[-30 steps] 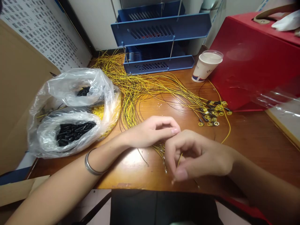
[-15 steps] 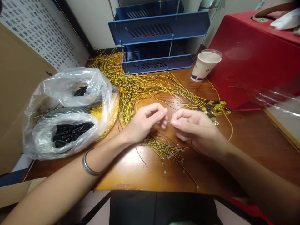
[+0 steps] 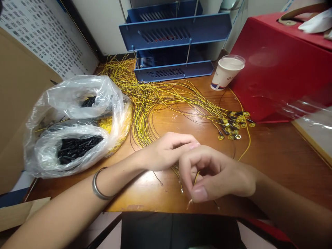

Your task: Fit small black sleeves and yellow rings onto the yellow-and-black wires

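Observation:
Low over the front of the table, my right hand [image 3: 218,173] pinches a thin yellow wire [image 3: 197,177] between thumb and forefinger. The wire's bare tip [image 3: 191,202] sticks out below the thumb. My left hand [image 3: 166,152] lies beside and partly behind it, thumb pressed against the forefinger; what those fingers hold, if anything, is hidden. Under both hands are more wire ends with small clear tips [image 3: 181,189], mostly covered. The long bundle of yellow and black wires [image 3: 145,103] runs behind, ending at the right in several yellow hexagonal caps with black sleeves [image 3: 230,126].
At the left stands a clear plastic bag [image 3: 31,138] with bags of black sleeves [image 3: 77,148] and yellow rings [image 3: 106,124]. Blue trays [image 3: 176,33] stand at the back, a paper cup [image 3: 224,76] beside them. A red box [image 3: 280,65] is on the right.
My right hand has come down towards the table's near edge with the wire tip. My left hand has moved slightly right and nearer, and the right hand now overlaps its fingertips.

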`<state>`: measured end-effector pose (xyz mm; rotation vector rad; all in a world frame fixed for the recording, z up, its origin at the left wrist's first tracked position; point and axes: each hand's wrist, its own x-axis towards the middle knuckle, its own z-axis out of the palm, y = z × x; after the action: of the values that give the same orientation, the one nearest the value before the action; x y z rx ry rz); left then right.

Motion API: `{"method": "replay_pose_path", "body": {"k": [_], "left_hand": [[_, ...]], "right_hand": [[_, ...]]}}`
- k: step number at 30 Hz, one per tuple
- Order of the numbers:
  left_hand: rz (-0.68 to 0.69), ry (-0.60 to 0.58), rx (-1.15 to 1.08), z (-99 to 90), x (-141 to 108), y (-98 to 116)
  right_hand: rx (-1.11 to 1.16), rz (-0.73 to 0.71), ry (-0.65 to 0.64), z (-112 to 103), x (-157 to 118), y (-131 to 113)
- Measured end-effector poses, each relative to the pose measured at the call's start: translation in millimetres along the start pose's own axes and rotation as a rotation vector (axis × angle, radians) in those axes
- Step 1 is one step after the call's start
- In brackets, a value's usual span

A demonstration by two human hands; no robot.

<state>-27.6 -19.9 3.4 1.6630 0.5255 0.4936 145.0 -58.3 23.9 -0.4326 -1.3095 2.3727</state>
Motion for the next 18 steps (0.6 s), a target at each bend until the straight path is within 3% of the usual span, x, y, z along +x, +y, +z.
{"method": "replay_pose_path", "body": {"k": [9,13,18], "left_hand": [[-0.027,0.004,-0.035,0.6,-0.1,0.8],[-0.031,0.013,0.049,-1.1,-0.4,1.4],[0.050,-0.001,0.151,-2.1,-0.1,0.2]], "right_hand": [[0.016,0.007,-0.020,-0.7,-2.0,-0.2],[-0.007,-0.025,0.005,-2.8,-1.0,0.5],[0.137,0.004,0.004,-6.5,-0.6,6.1]]}}
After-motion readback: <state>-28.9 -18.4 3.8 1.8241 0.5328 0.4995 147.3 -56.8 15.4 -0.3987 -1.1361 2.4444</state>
